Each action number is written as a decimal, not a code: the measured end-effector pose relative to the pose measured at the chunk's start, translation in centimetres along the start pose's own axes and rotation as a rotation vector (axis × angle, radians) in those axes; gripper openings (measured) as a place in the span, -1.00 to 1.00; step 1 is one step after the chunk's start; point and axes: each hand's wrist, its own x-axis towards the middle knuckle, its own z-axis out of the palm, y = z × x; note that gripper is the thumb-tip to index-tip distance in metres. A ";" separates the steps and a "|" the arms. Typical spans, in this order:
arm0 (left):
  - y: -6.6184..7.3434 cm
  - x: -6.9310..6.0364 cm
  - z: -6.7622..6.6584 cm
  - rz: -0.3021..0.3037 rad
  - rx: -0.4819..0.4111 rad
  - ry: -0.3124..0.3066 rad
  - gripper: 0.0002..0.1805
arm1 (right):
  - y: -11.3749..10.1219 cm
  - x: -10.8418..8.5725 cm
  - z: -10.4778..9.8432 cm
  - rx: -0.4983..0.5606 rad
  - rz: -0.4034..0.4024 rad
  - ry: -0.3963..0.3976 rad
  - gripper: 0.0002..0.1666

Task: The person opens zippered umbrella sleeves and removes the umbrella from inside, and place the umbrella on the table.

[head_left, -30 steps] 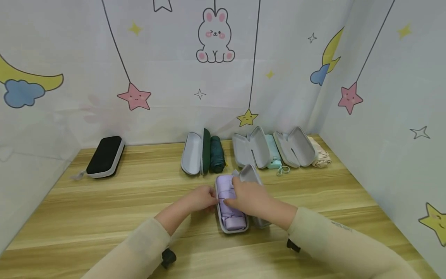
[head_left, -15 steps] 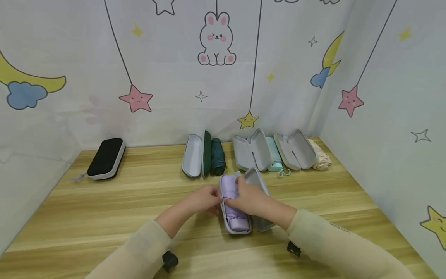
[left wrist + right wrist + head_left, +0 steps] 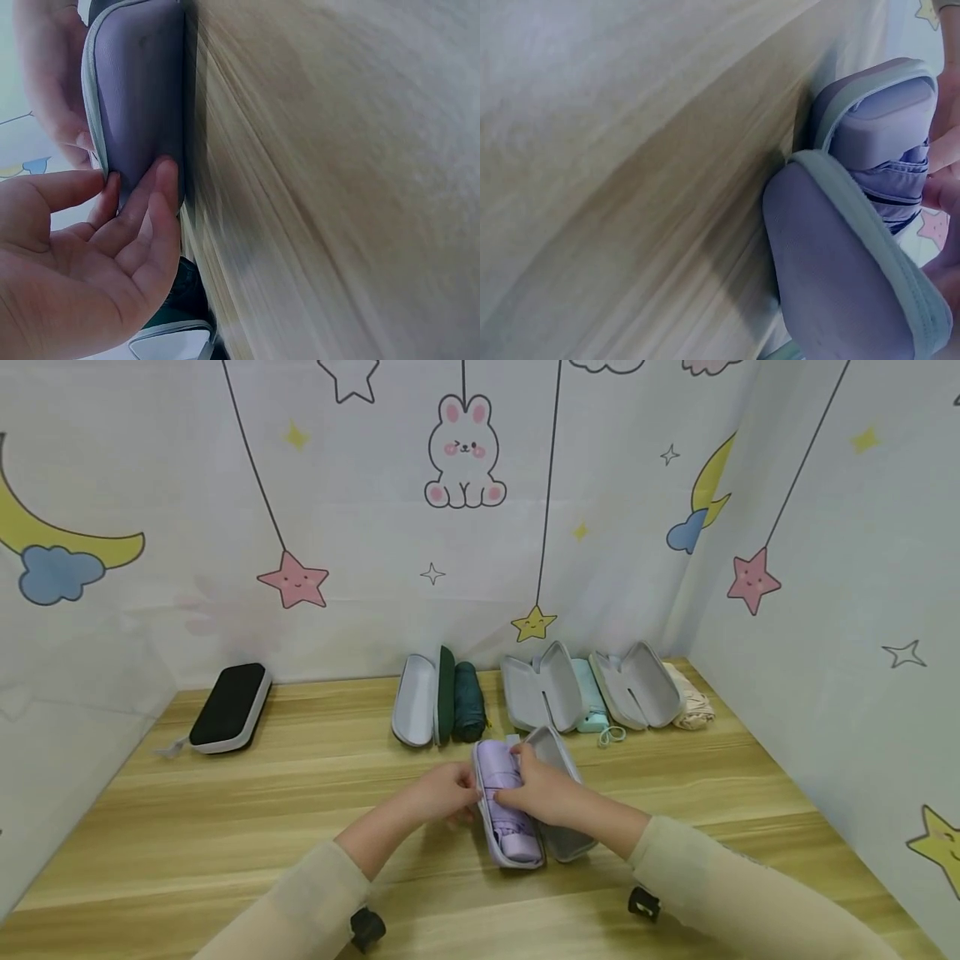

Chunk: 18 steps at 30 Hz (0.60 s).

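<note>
A light purple folded umbrella lies lengthwise in one half of a purple zip case, whose grey-lined lid stands unfolded on the right. My left hand pinches the case's left edge; in the left wrist view its thumb is at the zip rim and its fingers are against the outer wall. From above, my right hand grips the umbrella, thumb and fingers on its upper part. The right wrist view shows the umbrella's capped end inside the rim; the right palm hides part of the lid.
Along the back stand an unfolded green case, a dark green folded umbrella, two grey-lined cases, a mint umbrella and a cream folded bundle. A closed black case lies at the back left.
The purple case has shifted slightly right and tilted a little, with the umbrella in it. Both hands have moved along with it, keeping their holds.
</note>
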 end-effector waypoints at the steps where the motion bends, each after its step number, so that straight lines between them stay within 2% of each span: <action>1: 0.0 0.0 0.0 -0.002 0.004 0.002 -0.84 | -0.1 -0.1 0.0 0.006 0.000 0.001 -0.03; 5: 0.1 0.2 0.1 -0.010 0.019 0.003 -0.85 | -0.3 -0.3 0.0 0.039 0.012 0.018 -0.05; 11: 0.3 0.1 -0.1 0.033 0.074 0.008 -0.86 | -0.7 -0.3 0.0 0.078 0.037 0.037 -0.04; 18: 0.7 -0.2 -0.3 0.060 0.089 0.017 -0.85 | -0.6 -0.2 0.1 0.167 0.071 0.032 -0.05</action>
